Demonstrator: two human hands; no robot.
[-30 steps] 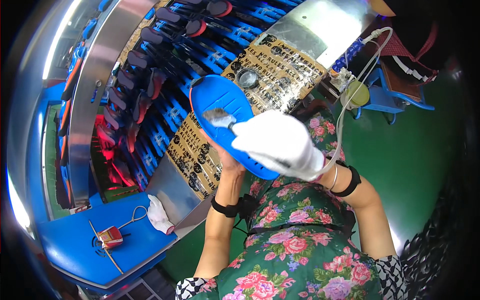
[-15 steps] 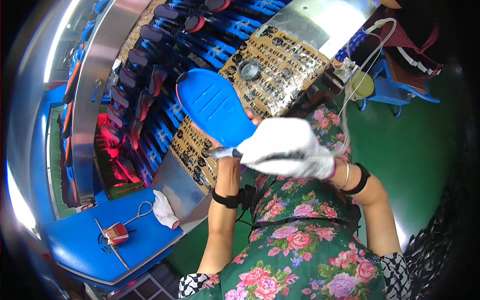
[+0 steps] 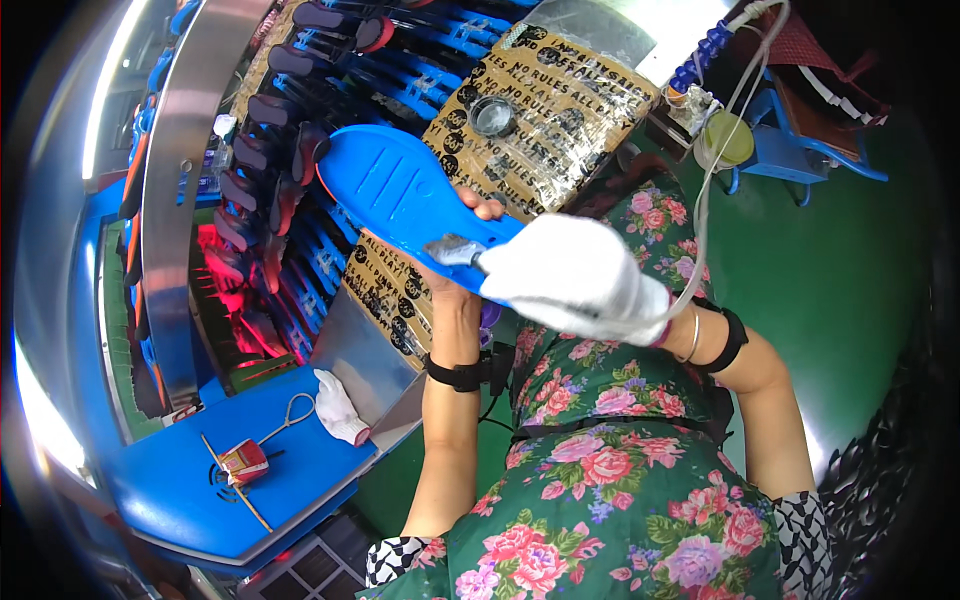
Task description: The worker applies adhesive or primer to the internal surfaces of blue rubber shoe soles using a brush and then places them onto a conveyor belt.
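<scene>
A blue shoe sole (image 3: 400, 195) is held up over the taped cardboard bench (image 3: 540, 130). The bare left hand (image 3: 455, 285) grips it from beneath, thumb on its edge. The white-gloved right hand (image 3: 575, 275) pinches a small grey tool (image 3: 455, 250) against its heel; a firm underside grip and light strokes seem best.

Blue shoe sole (image 3: 400, 195), plain, ribbed. White glove on right hand (image 3: 575, 280); bare left hand (image 3: 455, 285) under sole. Tan printed cardboard (image 3: 540, 130) with black lettering behind sole. Floral apron (image 3: 620, 480), pink roses on green, below sole. Green floor (image 3: 830, 260) right of it. Small can (image 3: 243, 461), probably red, on blue tray (image 3: 200, 500) lower left.
</scene>
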